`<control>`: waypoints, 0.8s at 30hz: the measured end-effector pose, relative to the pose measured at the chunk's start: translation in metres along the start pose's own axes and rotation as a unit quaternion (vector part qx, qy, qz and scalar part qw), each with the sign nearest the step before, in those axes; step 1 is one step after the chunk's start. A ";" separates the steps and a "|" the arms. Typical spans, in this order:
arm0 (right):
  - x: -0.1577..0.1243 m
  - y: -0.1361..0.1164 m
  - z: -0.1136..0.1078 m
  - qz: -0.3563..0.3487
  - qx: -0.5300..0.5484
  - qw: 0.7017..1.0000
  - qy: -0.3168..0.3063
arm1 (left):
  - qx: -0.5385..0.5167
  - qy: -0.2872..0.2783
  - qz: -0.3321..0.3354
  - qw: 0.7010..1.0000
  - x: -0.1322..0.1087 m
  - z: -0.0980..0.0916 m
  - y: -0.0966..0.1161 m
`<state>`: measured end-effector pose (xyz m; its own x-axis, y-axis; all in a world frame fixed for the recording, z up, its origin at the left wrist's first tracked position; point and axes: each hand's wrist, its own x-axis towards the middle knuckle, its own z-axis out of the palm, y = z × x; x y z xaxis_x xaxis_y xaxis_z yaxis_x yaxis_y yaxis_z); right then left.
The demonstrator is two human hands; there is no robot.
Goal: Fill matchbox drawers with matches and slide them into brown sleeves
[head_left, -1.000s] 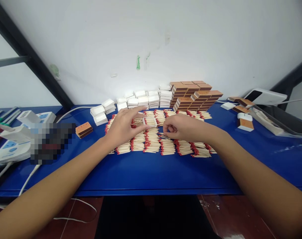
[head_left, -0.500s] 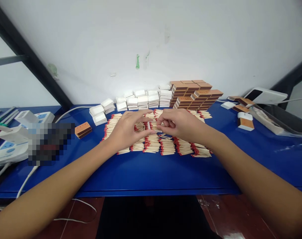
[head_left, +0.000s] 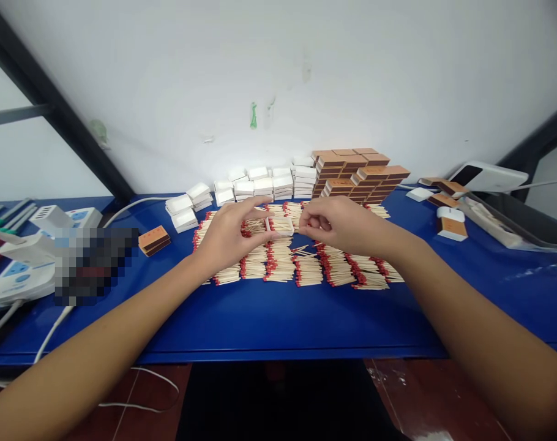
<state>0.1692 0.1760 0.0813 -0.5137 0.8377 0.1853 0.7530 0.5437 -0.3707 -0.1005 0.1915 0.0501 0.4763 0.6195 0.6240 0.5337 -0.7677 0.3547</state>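
A small white matchbox tray [head_left: 286, 233] with some matches in it is held at its left end between the thumb and fingers of my left hand [head_left: 230, 229]. Just right of the tray, my right hand [head_left: 331, 222] has its fingers curled into a pinch; whatever is between the fingertips is too small to make out. Below both hands lie rows of red-tipped matches [head_left: 308, 272] on the blue table. A few loose matches [head_left: 301, 250] are scattered between the rows, under the right fingertips.
White trays [head_left: 263, 185] are stacked along the wall, beside piled brown matchboxes [head_left: 343, 162]. More matchboxes [head_left: 153, 237] lie at left, near power strips [head_left: 26, 278] and cables. A white device [head_left: 494, 176] and a dark open pouch [head_left: 521, 217] sit at right.
My right hand has moved slightly right and up, away from the tray. More of the tray and its matches now shows. The left hand still holds it, shifted slightly left.
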 end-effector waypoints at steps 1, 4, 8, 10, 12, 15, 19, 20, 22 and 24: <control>0.000 0.002 0.000 0.011 -0.004 0.999 -0.037 | 0.005 -0.001 0.000 1.000 0.000 0.000 -0.001; 0.000 0.004 0.002 0.028 -0.010 0.993 -0.116 | 0.018 -0.003 -0.001 1.000 0.001 -0.001 -0.003; 0.002 0.000 0.004 0.050 -0.004 0.987 -0.150 | 0.030 -0.006 0.005 1.000 0.000 -0.001 -0.003; 0.002 -0.002 0.005 0.063 -0.006 0.984 -0.165 | 0.031 -0.005 0.010 0.999 0.000 -0.001 -0.003; 0.002 -0.001 0.006 0.067 -0.011 0.983 -0.172 | 0.032 -0.003 0.012 0.999 0.000 0.000 -0.004; 0.000 0.003 0.004 0.055 -0.016 0.985 -0.162 | 0.036 -0.001 0.015 0.999 0.000 0.000 -0.006; -0.002 0.006 0.001 0.032 -0.044 0.993 -0.105 | 0.044 -0.012 0.018 0.999 0.000 -0.001 -0.006; -0.003 0.006 0.000 0.029 -0.058 0.994 -0.091 | 0.045 -0.013 0.019 0.999 0.000 -0.001 -0.006; -0.003 0.004 0.000 0.025 -0.087 0.993 -0.072 | 0.047 -0.012 0.022 0.999 0.000 -0.001 -0.006; -0.003 0.002 0.000 0.020 -0.112 0.992 -0.060 | 0.049 -0.010 0.025 0.998 -0.001 0.000 -0.006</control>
<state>0.1724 0.1742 0.0805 -0.5168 0.8541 0.0591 0.8394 0.5190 -0.1611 -0.1042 0.1960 0.0474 0.5176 0.5838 0.6255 0.5733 -0.7793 0.2530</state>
